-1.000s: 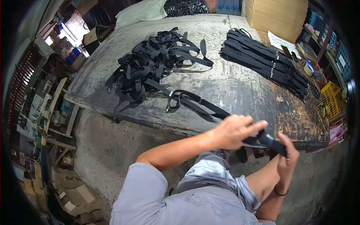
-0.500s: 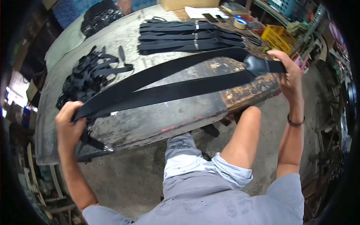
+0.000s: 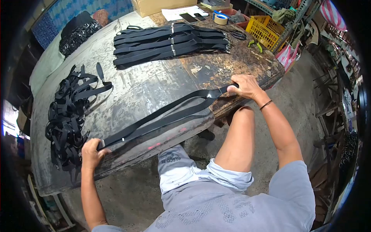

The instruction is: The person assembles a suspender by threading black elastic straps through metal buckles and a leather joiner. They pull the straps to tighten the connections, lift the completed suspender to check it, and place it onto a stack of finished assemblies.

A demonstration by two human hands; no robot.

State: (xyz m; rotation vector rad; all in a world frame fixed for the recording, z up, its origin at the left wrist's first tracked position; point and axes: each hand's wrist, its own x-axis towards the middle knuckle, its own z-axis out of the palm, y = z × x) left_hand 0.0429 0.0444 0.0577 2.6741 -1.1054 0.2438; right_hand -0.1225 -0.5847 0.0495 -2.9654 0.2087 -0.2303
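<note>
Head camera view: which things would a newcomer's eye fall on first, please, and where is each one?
Probably first the long black strap, which runs between the left hand and the right hand along the near edge of the worn table. Behind it lies the neat row of dark straps with shiny metal pieces, while a tangled heap lies at the left. The yellow crate stands out at upper right.

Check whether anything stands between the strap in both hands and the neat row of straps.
Nothing visible stands between the held strap and the row of straps: just worn tabletop with pale flecks. The tangled pile lies further left.
</note>
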